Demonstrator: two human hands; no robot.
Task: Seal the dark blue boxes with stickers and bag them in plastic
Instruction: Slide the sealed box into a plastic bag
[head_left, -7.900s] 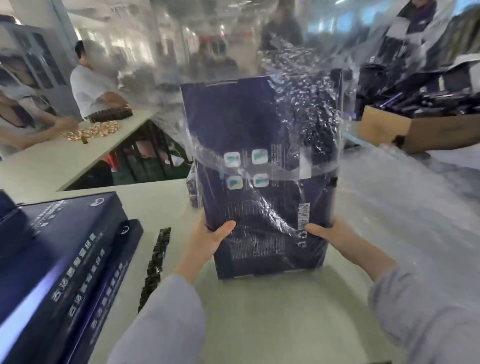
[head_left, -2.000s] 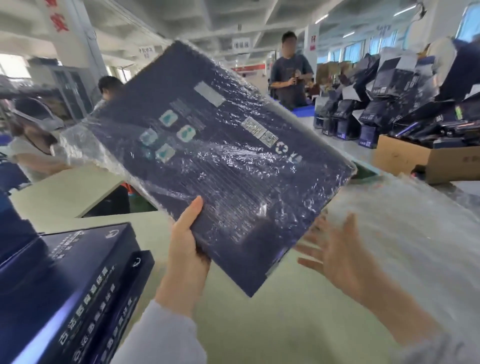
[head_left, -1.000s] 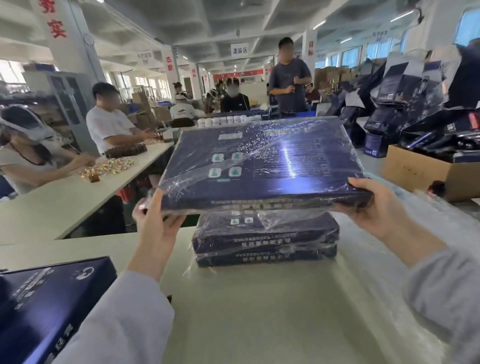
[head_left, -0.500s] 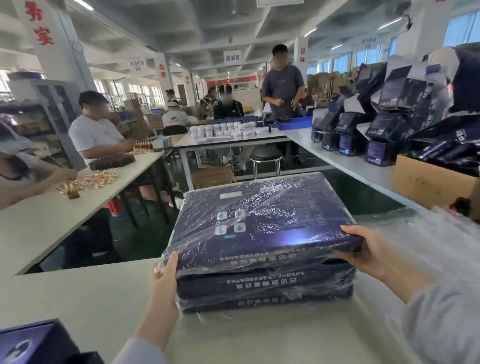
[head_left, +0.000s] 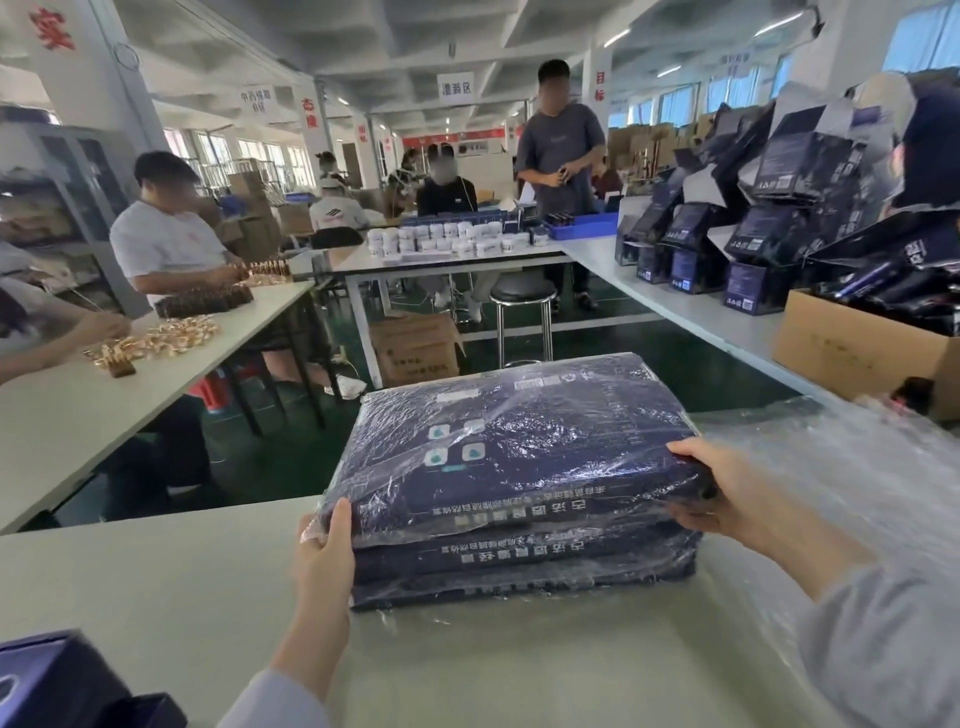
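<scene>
My left hand (head_left: 324, 558) and right hand (head_left: 730, 501) grip the box (head_left: 509, 447), fingers curled; I'd square it on the stack (head_left: 519, 574) before releasing.

At 8 o'clock a dark blue box (head_left: 57, 680) is cut by the edge; fingertips of the right hand (head_left: 727, 499) hide beneath the top bagged box (head_left: 509, 447).

Centre frame, your right hand (head_left: 727, 501) grips the right edge of the top bagged box (head_left: 509, 441) on the stack (head_left: 519, 577). Your left hand (head_left: 322, 561) touches its near-left corner.
</scene>
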